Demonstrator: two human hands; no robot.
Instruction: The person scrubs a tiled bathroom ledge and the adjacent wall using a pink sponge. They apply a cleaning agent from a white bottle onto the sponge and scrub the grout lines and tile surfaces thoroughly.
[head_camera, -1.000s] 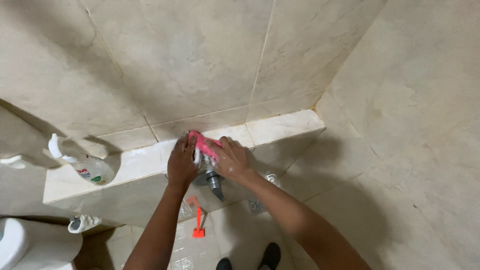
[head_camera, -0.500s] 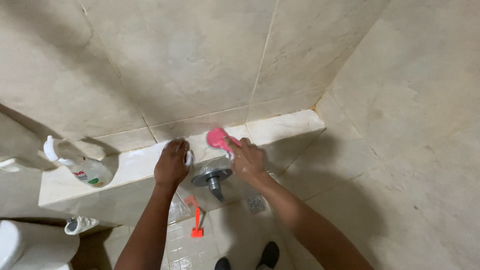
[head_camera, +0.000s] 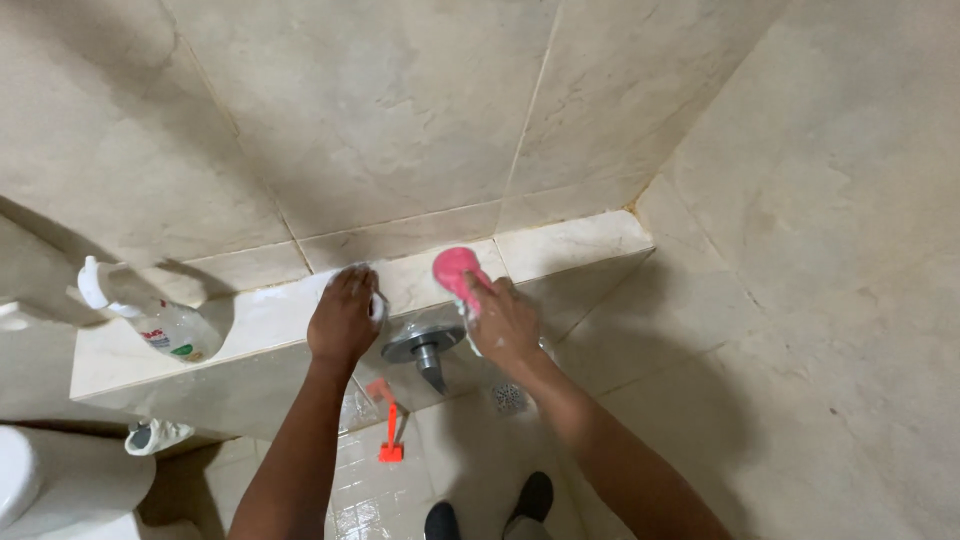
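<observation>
Sponge (head_camera: 458, 271) moved rt; ledge (head_camera: 570, 245) edge near.

We saw the bottle (head_camera: 168, 325) lying on the ledge (head_camera: 570, 245), left of the left hand (head_camera: 343, 318). The sponge (head_camera: 460, 272) sat right, above the tap (head_camera: 424, 350).

Home bathroom, shower corner. Beige marble-look wall tiles (head_camera: 400, 110), tiled ledge (head_camera: 570, 245), chrome shower valve handle (head_camera: 425, 350), floor drain (head_camera: 508, 397). Toilet (head_camera: 55, 485) at lower left, spray bottle (head_camera: 160, 320) on the ledge.
</observation>
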